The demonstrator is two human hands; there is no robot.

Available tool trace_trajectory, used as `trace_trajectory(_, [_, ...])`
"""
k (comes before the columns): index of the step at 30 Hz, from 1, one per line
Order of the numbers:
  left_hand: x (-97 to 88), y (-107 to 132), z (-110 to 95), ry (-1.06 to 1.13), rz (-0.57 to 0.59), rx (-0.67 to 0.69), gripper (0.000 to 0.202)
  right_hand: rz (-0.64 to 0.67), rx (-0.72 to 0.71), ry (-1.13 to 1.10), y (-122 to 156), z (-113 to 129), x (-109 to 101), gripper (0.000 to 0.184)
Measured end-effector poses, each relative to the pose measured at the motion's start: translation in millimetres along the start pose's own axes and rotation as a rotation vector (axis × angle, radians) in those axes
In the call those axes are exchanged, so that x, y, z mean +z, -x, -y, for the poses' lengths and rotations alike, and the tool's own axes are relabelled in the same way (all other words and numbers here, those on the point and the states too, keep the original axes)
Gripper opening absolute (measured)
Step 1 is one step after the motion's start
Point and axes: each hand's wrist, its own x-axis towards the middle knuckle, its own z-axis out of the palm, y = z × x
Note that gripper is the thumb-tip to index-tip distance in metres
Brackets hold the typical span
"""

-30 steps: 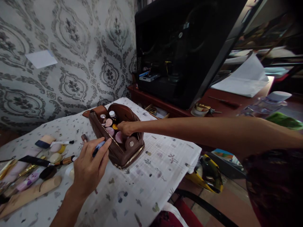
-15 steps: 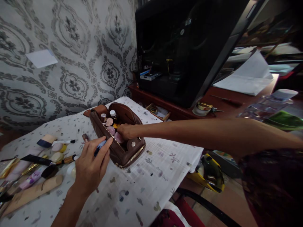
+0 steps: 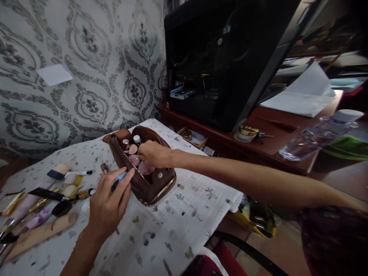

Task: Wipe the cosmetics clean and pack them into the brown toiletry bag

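Note:
An open brown leather cosmetic bag (image 3: 152, 186) sits on the cloth-covered table (image 3: 178, 226), filled with several small round containers (image 3: 145, 168). My right hand (image 3: 153, 153) is over the bag's opening, fingers curled down among the containers; what they grip is hidden. My left hand (image 3: 107, 203) rests against the bag's near side, fingers closed on a small blue item (image 3: 119, 180).
Brushes, sponges and tubes (image 3: 43, 199) lie at the table's left. A dark cabinet (image 3: 224, 57) stands on a red-brown shelf (image 3: 258, 149) behind, with a plastic water bottle (image 3: 316, 136) and papers (image 3: 301, 99). Patterned wallpaper (image 3: 86, 76) covers the wall.
My right hand has lifted slightly and shifted toward the bag's back, and my forearm has dropped lower in view. My left hand stays at the bag's side.

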Motion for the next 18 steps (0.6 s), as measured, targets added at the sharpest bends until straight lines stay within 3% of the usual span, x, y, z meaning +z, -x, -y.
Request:
trace_trajectory(4, [0.5,13.7,4.9,0.08,0.017,-0.045,0.039,-0.429,-0.351,0.036,39.2,30.7,14.7,0.029])
trace_trajectory(7, [1.7,33.8,11.1,0.122,0.033,-0.146,0.036,-0.474,-0.851,0.138,59.0,52.3,49.4,0.037])
trace_trajectory(8, [1.5,41.6,13.7,0.11,0.043,-0.181,0.035,-0.464,-0.943,0.159,61.8,57.2,61.6,0.039])
trace_trajectory(11, [-1.7,66.3,23.8,0.06,0.076,-0.242,0.029,-0.438,-0.997,0.139,60.5,65.7,92.0,0.033])
trace_trajectory(18, [-14.7,114.8,52.5,-0.037,0.151,-0.441,0.026,-0.297,-0.877,0.035,35.2,78.4,141.1,0.02])
